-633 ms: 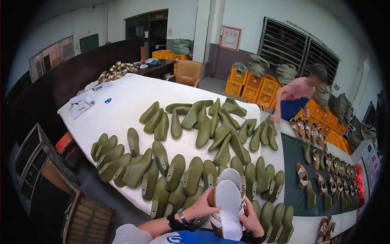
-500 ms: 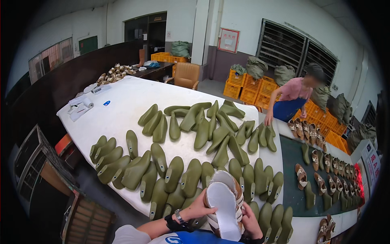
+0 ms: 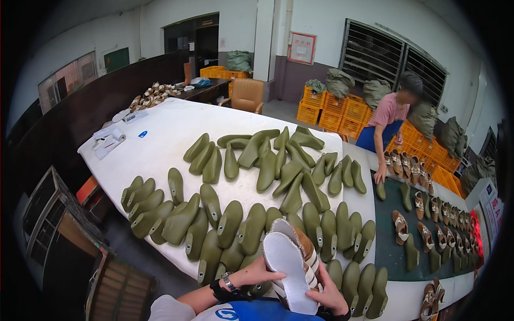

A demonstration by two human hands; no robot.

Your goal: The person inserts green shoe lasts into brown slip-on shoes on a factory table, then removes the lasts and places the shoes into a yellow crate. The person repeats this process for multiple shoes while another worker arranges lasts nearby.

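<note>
Shoes (image 3: 288,273) stay gripped in my left hand (image 3: 257,273) and right hand (image 3: 328,292); beside the worktop (image 3: 166,136) of green lasts (image 3: 250,229), a co-worker's hand (image 3: 380,174) has shifted to the belt (image 3: 386,257).

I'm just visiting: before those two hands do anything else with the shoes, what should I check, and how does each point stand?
1. Left hand gripping: ok, its thumb is on a white sole.
2. Right hand gripping: ok, it holds the opposite side.
3. Brown-and-white shoes off the table: ok, held up together.
4. Insides unfilled: cannot tell, openings hidden.
5. Bare space beside the hands: not ok, green shoe forms crowd there.
6. Co-worker's hand apart from the held shoes: ok, it is over at the dark green surface.
</note>
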